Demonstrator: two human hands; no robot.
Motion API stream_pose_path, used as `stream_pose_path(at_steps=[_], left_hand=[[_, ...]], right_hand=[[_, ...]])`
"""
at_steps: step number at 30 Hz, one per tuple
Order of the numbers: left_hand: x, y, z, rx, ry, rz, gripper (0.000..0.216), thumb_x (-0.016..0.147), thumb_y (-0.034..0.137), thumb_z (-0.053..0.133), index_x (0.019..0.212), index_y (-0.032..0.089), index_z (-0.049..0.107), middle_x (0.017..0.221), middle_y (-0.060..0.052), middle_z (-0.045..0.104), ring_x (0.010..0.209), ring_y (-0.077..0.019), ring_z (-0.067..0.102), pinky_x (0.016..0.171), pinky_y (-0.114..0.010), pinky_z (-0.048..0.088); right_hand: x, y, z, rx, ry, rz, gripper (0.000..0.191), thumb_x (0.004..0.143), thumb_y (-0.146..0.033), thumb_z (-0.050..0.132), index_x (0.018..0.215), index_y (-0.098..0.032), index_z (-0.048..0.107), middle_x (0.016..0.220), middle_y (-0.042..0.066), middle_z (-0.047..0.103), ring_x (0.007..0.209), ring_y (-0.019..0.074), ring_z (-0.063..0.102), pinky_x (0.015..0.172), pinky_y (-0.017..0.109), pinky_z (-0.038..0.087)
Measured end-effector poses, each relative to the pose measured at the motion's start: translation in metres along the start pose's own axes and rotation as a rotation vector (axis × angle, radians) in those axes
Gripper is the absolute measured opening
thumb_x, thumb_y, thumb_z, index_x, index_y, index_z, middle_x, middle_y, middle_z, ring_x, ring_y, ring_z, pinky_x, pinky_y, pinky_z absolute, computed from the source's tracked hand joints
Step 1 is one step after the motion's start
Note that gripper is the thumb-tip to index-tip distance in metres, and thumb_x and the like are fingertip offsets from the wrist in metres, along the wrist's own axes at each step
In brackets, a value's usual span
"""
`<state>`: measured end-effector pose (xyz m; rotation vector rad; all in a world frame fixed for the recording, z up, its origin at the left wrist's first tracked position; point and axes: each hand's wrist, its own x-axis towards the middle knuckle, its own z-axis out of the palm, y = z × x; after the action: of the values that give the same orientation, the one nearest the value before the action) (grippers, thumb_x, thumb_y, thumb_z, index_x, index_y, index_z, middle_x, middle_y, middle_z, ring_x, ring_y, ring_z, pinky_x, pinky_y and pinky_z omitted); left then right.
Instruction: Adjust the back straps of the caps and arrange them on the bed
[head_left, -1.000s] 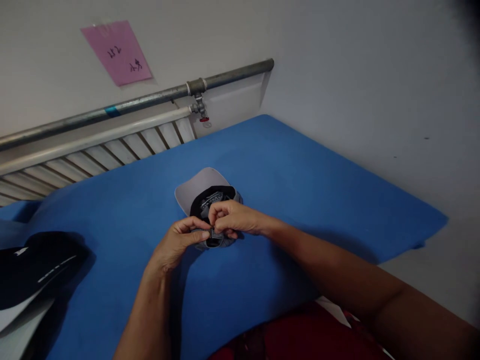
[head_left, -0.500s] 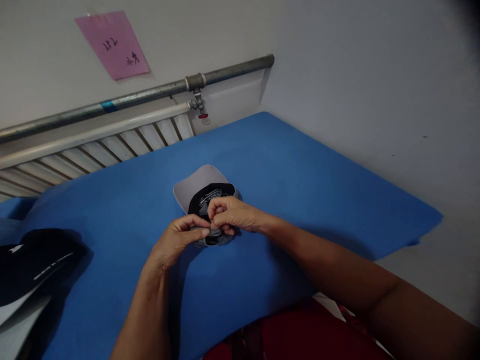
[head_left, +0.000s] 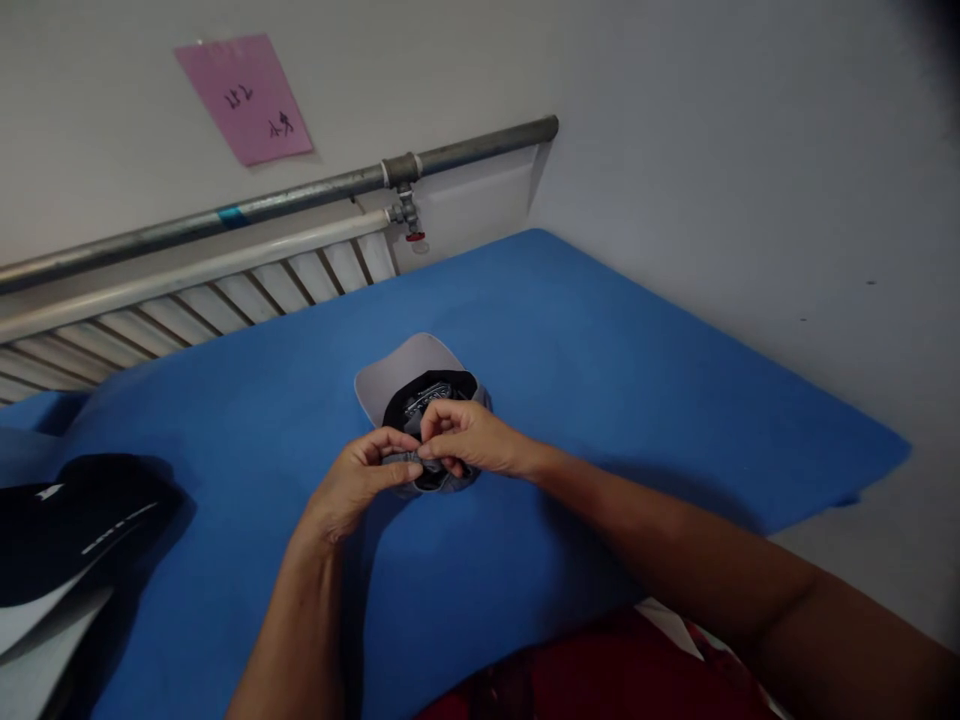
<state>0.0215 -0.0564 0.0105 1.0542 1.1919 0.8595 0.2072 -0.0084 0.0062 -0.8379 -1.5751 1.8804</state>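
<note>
A grey cap [head_left: 397,370] lies upside down on the blue cloth [head_left: 570,340], brim pointing away from me and its black lining facing up. My left hand [head_left: 360,480] pinches the near back edge of the cap, at the strap, between thumb and fingers. My right hand [head_left: 469,438] is curled over the same spot, fingertips pressed on the strap and touching the left hand's. The strap itself is mostly hidden under my fingers.
A black cap with white marks [head_left: 75,530] lies at the left edge of the cloth. A metal pipe with a valve [head_left: 405,175] and a white slatted radiator [head_left: 187,300] run along the back wall, under a pink paper note [head_left: 244,95]. A white wall stands to the right.
Both hands stay pinched on the back of the cap with only small finger shifts. The view has drifted slightly.
</note>
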Motion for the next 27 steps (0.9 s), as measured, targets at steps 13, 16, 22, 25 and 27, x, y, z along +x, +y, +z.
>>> stream_pose_path(at_steps=[13,16,22,25,27], left_hand=[[-0.001,-0.003,-0.005,-0.128,-0.021,0.042,0.022,0.070,0.014,0.073,0.089,0.019,0.063,0.078,0.001,0.069,0.063,-0.0074,0.060,0.059,-0.019,0.045],[0.000,-0.002,-0.004,-0.119,0.035,0.061,0.017,0.069,0.015,0.073,0.080,0.019,0.061,0.070,0.005,0.063,0.059,-0.0052,0.054,0.057,-0.016,0.042],[-0.002,-0.001,-0.007,0.026,0.057,0.092,0.005,0.072,0.018,0.070,0.076,0.019,0.067,0.069,0.004,0.058,0.063,-0.0058,0.048,0.059,-0.017,0.038],[-0.003,0.000,-0.008,0.049,0.051,0.081,0.006,0.075,0.022,0.067,0.080,0.021,0.069,0.074,0.003,0.060,0.067,-0.0076,0.049,0.063,-0.019,0.039],[-0.003,0.000,-0.007,0.049,0.055,0.067,0.008,0.077,0.028,0.066,0.080,0.022,0.070,0.076,0.002,0.062,0.070,-0.0095,0.051,0.065,-0.021,0.040]], right_hand=[[-0.003,0.001,0.000,-0.578,0.013,-0.335,0.019,0.071,-0.015,0.066,0.090,-0.019,0.063,0.078,-0.002,0.056,0.066,0.0090,0.049,0.061,0.022,0.041],[-0.001,0.004,0.000,-0.564,0.053,-0.357,0.019,0.071,-0.014,0.067,0.089,-0.019,0.064,0.077,-0.003,0.056,0.066,0.0093,0.050,0.062,0.022,0.040],[-0.001,0.007,0.003,-0.524,0.077,-0.472,0.018,0.072,-0.014,0.068,0.089,-0.018,0.064,0.077,-0.003,0.056,0.068,0.0094,0.050,0.064,0.023,0.041],[-0.002,0.007,0.003,-0.530,0.073,-0.510,0.019,0.073,-0.014,0.069,0.091,-0.018,0.065,0.079,-0.002,0.057,0.068,0.0094,0.051,0.065,0.023,0.042],[-0.002,0.007,0.004,-0.541,0.067,-0.519,0.019,0.074,-0.015,0.069,0.093,-0.018,0.065,0.081,-0.002,0.057,0.069,0.0096,0.051,0.065,0.024,0.042]])
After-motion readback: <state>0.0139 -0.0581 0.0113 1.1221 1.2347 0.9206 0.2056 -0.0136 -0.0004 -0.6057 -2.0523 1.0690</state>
